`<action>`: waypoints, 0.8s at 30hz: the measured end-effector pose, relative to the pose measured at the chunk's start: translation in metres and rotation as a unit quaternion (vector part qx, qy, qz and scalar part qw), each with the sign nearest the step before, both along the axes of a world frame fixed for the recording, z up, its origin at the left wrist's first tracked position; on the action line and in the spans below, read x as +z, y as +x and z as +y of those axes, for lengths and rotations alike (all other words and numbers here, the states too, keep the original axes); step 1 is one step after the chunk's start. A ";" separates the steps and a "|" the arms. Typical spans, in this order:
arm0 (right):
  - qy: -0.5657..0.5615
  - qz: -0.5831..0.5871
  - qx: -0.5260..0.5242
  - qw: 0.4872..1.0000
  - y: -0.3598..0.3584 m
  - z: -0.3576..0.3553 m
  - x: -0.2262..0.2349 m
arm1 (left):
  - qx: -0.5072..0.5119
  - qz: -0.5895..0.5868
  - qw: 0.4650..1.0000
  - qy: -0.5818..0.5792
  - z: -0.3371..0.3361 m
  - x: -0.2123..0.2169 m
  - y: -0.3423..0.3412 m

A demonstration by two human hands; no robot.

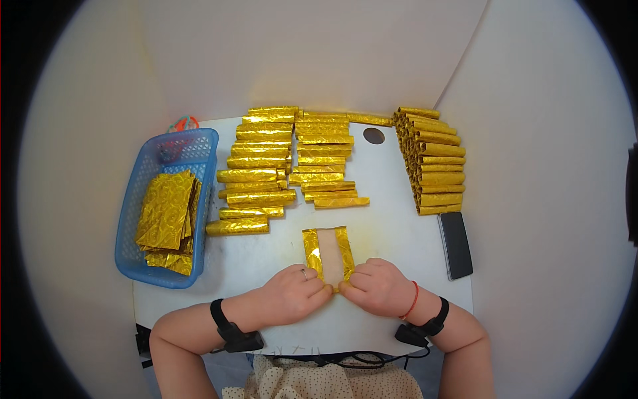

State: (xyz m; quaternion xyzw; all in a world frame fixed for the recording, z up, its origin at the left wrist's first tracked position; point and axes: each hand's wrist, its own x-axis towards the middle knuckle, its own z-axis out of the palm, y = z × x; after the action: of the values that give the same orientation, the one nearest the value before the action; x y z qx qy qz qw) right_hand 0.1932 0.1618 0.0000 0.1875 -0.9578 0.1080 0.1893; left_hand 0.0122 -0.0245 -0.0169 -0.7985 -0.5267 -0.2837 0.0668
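A gold foil paper sheet (331,256) lies on the white table in front of me, its pale plain side up. Both long sides are folded inward and show gold strips. My left hand (297,294) is closed on the sheet's near left corner, fingers bent. On the near right corner, my right hand (380,287) is closed in the same way. The thumbs meet close together at the near edge, where a narrow gold strip shows between them. The fingertips partly hide that edge, so I cannot tell how far it is rolled.
Gold paper rolls lie in a left column (258,161) and a middle column (324,149). More are piled in a stack (442,159) at right, above a dark phone (456,246). A blue basket (123,226) holds gold sheets (163,209). A round hole (374,135) pierces the tabletop.
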 end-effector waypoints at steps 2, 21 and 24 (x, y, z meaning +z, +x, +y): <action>-0.001 0.004 0.005 1.000 -0.001 -0.002 0.000 | -0.012 0.039 0.999 -0.021 0.000 0.005 0.000; -0.061 -0.024 0.001 0.998 -0.002 -0.017 -0.012 | -0.006 0.068 0.997 -0.030 0.001 0.005 0.010; -0.061 -0.033 0.000 0.998 -0.001 -0.018 -0.013 | -0.029 0.050 0.998 -0.016 0.001 0.003 0.004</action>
State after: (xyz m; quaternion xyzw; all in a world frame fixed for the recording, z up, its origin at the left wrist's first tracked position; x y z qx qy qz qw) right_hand 0.1920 0.1437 -0.0131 0.1717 -0.9552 0.1719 0.1689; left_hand 0.0159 -0.0235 -0.0140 -0.8277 -0.5038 -0.2366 0.0717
